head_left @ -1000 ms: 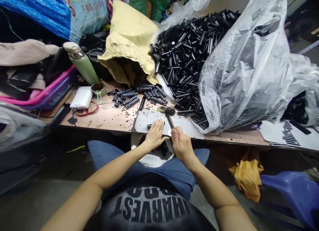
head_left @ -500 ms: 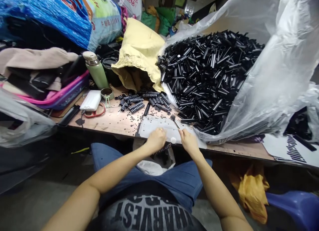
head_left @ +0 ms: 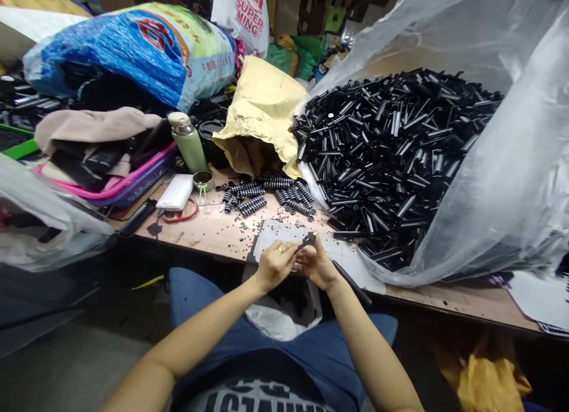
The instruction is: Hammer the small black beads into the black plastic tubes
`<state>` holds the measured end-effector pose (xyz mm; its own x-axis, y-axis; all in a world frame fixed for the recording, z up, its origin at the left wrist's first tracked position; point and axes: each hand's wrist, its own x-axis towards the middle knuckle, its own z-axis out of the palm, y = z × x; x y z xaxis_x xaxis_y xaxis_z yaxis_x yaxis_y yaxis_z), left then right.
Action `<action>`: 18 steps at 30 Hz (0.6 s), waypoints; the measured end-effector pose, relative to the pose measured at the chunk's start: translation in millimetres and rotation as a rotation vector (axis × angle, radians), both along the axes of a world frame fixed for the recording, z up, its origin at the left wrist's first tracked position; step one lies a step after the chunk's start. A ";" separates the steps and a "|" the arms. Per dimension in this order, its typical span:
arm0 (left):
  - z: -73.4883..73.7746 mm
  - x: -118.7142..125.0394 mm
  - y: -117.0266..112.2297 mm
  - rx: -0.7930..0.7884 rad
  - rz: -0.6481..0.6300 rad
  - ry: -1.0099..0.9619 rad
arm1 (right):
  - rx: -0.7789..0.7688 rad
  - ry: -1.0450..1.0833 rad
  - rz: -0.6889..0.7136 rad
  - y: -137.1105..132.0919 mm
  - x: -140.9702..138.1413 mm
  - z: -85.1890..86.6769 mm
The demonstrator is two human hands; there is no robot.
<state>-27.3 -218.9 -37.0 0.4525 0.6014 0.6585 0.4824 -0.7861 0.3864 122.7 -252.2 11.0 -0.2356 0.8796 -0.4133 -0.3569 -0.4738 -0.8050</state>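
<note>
Since the earlier frame, I see both hands have drawn together, and the hammer handle (head_left: 354, 286) now slants off at their four o'clock, past the right wrist. The left hand (head_left: 275, 266) pinches a small dark piece (head_left: 304, 242) over the pale board (head_left: 272, 231); the right hand (head_left: 318, 264) is half curled beside it, and I can't tell whether it grips anything. Ridged black rolls (head_left: 253, 206) lie at eleven o'clock, a heap of black parts (head_left: 391, 157) at two, a green bottle (head_left: 191, 148) at ten.
</note>
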 end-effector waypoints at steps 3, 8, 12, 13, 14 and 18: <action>0.6 -6.0 -2.5 0.083 -0.025 -0.030 | -0.026 0.039 0.021 2.1 -5.8 1.5; 4.5 -34.1 57.6 -0.108 0.183 0.053 | 0.086 -0.414 -0.136 4.3 -1.6 -7.6; 7.7 -54.3 111.2 -0.293 0.502 0.226 | 0.363 -1.155 -0.093 4.9 -4.6 -23.1; 8.0 -56.1 117.8 -0.310 0.517 0.257 | 0.446 -1.290 -0.076 5.9 -6.3 -28.6; 7.6 -56.4 121.6 -0.315 0.518 0.268 | 0.521 -1.403 -0.063 7.6 -8.1 -34.4; 2.2 -49.9 123.2 -0.353 0.505 0.281 | 0.652 -1.721 -0.024 17.8 -13.5 -56.4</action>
